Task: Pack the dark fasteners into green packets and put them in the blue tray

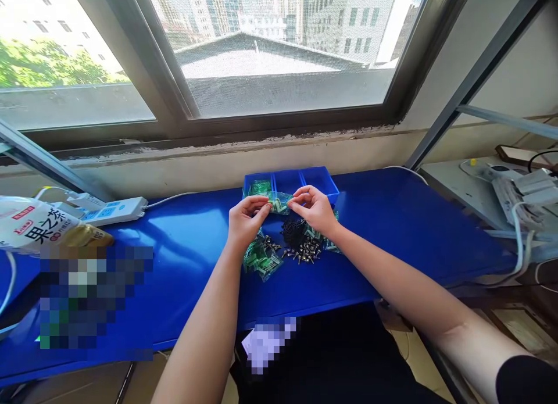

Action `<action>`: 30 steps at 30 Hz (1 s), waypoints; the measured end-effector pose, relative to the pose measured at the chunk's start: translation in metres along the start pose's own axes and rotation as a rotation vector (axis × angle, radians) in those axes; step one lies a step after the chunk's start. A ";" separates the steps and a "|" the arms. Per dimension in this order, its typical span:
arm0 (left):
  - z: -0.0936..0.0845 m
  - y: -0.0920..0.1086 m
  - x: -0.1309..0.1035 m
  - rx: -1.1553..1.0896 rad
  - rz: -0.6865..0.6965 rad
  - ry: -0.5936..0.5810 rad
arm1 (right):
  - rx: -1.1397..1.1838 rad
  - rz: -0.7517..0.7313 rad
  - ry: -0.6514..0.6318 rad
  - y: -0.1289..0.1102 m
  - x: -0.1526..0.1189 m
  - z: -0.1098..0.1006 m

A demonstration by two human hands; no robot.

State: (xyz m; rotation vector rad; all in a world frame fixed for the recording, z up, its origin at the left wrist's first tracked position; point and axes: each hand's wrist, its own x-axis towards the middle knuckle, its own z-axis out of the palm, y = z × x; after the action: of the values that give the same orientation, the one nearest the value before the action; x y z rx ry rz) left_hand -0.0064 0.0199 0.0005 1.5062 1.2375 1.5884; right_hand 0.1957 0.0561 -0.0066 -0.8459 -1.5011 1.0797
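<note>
A small clear greenish plastic bag (279, 202) with pale pieces inside is stretched between my two hands. My left hand (248, 221) pinches its left end between thumb and fingers. At the right end, my right hand (314, 209) grips the bag the same way. Just below them on the blue table lie a heap of black parts (293, 232) and a pile of metal screws (307, 250). Several filled green bags (263, 261) are heaped by my left wrist. Behind my hands stands a blue three-compartment bin (288, 178), with green bags in its left compartment.
A white power strip (115, 211) and a white drink pouch with printed characters (41, 226) lie at the left of the blue table (392, 218). Metal frame posts (475, 72) rise at both sides. Cables and white boxes (534, 189) sit on the right.
</note>
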 end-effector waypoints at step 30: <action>0.000 -0.006 0.001 0.000 -0.007 -0.058 | 0.003 -0.006 -0.047 0.001 0.002 -0.003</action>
State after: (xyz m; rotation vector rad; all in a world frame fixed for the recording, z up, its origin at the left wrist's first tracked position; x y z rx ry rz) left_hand -0.0072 0.0228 -0.0042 1.5353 1.2089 1.5302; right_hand 0.1978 0.0586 -0.0067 -0.8186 -1.5399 1.1032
